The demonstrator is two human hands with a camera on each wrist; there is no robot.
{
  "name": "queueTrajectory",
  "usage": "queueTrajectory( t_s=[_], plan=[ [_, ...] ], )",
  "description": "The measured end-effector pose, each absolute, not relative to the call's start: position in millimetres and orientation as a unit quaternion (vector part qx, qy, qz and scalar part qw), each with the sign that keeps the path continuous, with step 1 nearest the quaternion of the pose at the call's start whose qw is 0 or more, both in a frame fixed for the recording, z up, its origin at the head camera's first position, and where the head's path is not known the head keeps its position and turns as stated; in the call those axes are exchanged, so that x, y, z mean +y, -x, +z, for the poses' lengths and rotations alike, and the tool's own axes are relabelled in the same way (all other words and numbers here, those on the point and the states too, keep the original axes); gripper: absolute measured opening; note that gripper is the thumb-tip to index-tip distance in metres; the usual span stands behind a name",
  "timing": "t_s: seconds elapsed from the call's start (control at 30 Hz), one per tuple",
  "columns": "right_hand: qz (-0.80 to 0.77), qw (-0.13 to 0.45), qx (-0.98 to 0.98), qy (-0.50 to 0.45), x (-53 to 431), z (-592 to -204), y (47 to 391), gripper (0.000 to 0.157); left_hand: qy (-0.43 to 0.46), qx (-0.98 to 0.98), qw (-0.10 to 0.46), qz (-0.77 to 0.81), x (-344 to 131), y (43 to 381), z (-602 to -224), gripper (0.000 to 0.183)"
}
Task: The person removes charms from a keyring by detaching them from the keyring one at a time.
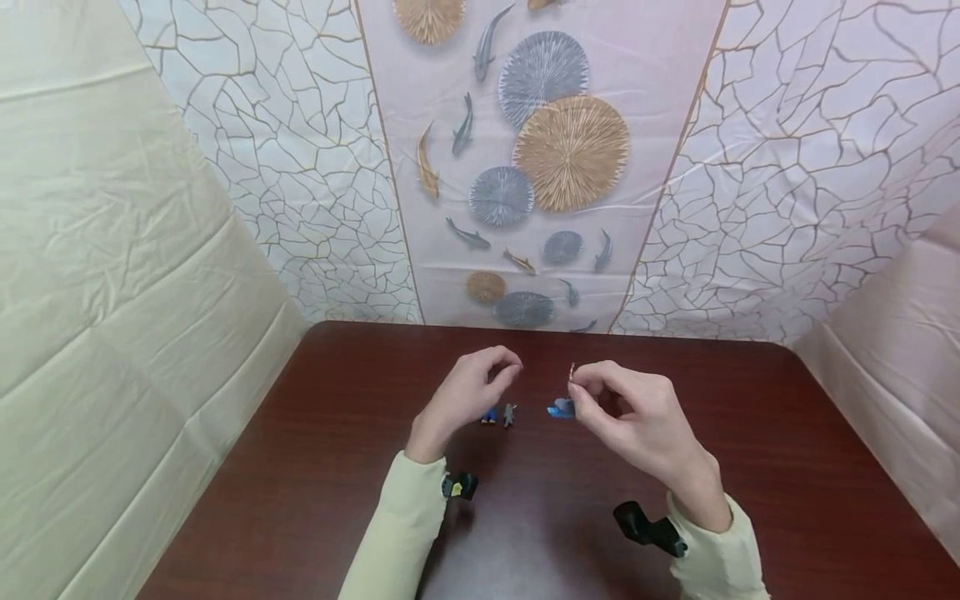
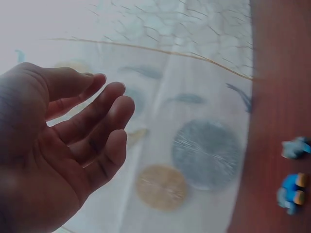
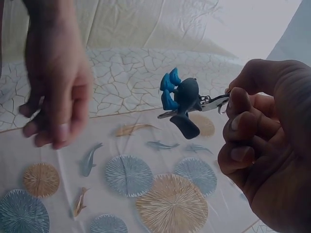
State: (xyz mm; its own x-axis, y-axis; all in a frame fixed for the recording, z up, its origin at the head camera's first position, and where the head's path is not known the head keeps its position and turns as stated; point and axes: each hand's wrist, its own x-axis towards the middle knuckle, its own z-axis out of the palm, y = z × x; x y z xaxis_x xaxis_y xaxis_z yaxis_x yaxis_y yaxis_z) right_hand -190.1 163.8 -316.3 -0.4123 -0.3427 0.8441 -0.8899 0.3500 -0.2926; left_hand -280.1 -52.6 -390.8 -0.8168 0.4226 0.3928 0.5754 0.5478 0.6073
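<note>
My right hand (image 1: 637, 417) pinches the end of a thin shiny metal piece (image 3: 211, 101) with a small ring. Against it, in the right wrist view, is a dark grey-blue figurine (image 3: 188, 99) with bright blue parts; in the head view its blue part (image 1: 561, 408) shows below the fingertips. Whether figurine and metal are joined I cannot tell. My left hand (image 1: 468, 387) hovers with loosely bent fingers, holding nothing. Near it on the table are a small blue-and-yellow figure (image 1: 489, 416), partly behind the hand, and a small grey figure (image 1: 510, 414).
A dark reddish-brown table (image 1: 300, 467) with rounded far corners spreads under both hands. Behind it hangs a patterned cloth (image 1: 450, 242) with fish and discs. Pale cloth (image 1: 135, 292) borders the left side. Black cameras (image 1: 648, 529) sit at both wrists.
</note>
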Motion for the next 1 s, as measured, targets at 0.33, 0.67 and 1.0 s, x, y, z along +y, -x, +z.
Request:
queueTrajectory(
  t_s=[0.33, 0.67, 1.0],
  plan=[
    [0.395, 0.345, -0.744, -0.414, 157.6, -312.0, 187.4, 0.024, 0.341, -0.830, 0.179, -0.403, -52.8, 249.7, -356.7, 0.008],
    [0.400, 0.331, -0.743, -0.422, 160.4, -320.5, 195.1, 0.025, 0.394, -0.802, 0.207, -0.399, -54.7, 228.8, -337.8, 0.011],
    [0.405, 0.324, -0.740, -0.428, 159.2, -320.4, 195.2, 0.021, 0.443, -0.771, 0.227, -0.397, -47.3, 213.3, -329.3, 0.008]
  ],
)
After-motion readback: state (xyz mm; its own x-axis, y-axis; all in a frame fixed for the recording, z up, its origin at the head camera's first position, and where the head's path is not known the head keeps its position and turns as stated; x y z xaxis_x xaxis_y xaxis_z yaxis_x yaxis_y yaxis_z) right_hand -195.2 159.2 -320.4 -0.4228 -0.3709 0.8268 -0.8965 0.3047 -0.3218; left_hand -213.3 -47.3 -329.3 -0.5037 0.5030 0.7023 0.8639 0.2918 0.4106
